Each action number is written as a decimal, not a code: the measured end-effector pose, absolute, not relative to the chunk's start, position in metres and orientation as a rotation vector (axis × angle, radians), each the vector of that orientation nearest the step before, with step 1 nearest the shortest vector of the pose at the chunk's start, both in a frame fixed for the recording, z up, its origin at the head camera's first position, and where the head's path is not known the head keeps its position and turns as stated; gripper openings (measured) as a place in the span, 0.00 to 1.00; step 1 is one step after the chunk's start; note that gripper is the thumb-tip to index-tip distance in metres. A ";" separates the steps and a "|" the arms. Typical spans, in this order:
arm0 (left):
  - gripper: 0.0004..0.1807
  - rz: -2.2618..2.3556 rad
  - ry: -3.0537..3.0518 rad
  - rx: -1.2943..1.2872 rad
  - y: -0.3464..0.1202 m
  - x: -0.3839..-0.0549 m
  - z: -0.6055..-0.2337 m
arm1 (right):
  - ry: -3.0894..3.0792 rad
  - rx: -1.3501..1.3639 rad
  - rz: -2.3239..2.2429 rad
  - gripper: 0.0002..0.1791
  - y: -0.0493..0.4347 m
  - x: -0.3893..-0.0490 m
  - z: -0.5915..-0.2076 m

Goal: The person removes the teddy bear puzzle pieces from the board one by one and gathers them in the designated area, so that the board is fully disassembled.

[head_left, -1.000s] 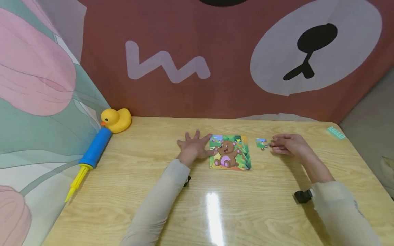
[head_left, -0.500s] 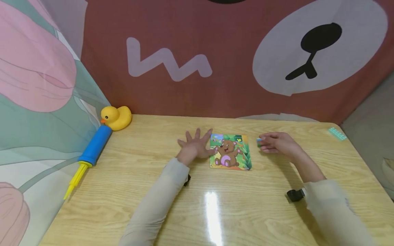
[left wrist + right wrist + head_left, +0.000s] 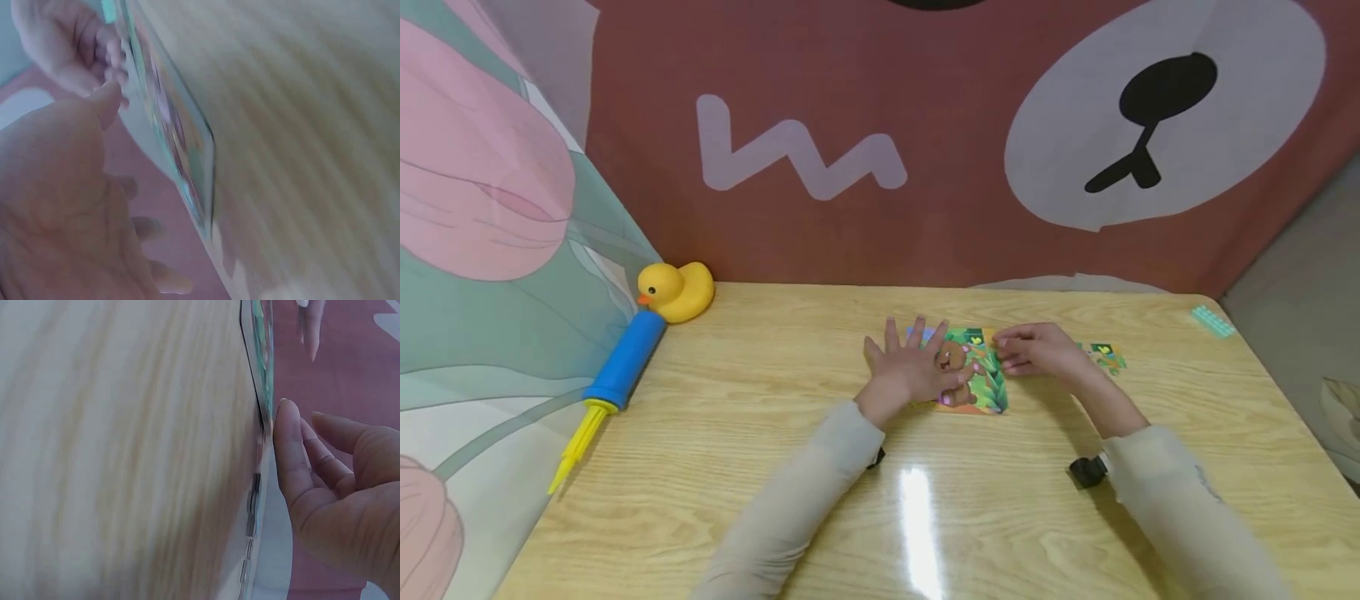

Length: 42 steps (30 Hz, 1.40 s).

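Note:
A square board with a cartoon bear picture lies on the table, its left part hidden under my left hand. The fingers of that hand are spread wide and straight. At the board's right edge my right hand hovers with relaxed, slightly bent fingers. Nothing shows between its thumb and fingers in the right wrist view, and the fingertips are right by the board's corner. Joined jigsaw pieces with a green and orange picture lie beyond the right hand, partly hidden by it.
A yellow rubber duck sits at the back left, beside a blue and yellow hand pump. A small mint-green studded strip lies near the back right corner. A printed cloth hangs behind the table's back edge.
My right hand has moved left from the jigsaw pieces to the board's right edge, uncovering their right end. The left hand has shifted right, over the bear picture.

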<state>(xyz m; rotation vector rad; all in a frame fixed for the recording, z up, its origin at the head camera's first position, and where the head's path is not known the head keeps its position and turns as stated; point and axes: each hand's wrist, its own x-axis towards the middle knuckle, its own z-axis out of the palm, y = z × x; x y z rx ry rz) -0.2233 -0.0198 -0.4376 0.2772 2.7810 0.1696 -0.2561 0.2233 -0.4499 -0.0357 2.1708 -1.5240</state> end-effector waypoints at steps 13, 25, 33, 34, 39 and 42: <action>0.41 0.053 2.690 0.384 -0.002 -0.218 -0.446 | 2.215 -0.038 -1.462 0.23 0.216 -0.254 -0.455; 0.37 -0.125 2.657 0.441 0.001 -0.215 -0.441 | 2.246 -0.054 -1.383 0.23 0.215 -0.253 -0.455; 0.37 -0.167 2.630 0.411 0.003 -0.216 -0.439 | 2.239 -0.053 -1.410 0.22 0.214 -0.252 -0.452; 0.38 -0.162 2.632 0.399 0.003 -0.216 -0.439 | 2.242 -0.048 -1.415 0.22 0.215 -0.252 -0.452; 0.40 -0.164 2.648 0.373 0.005 -0.216 -0.440 | 2.272 -0.055 -1.396 0.22 0.216 -0.251 -0.450; 0.41 -0.188 2.651 0.367 0.006 -0.216 -0.441 | 2.273 -0.069 -1.369 0.22 0.216 -0.250 -0.451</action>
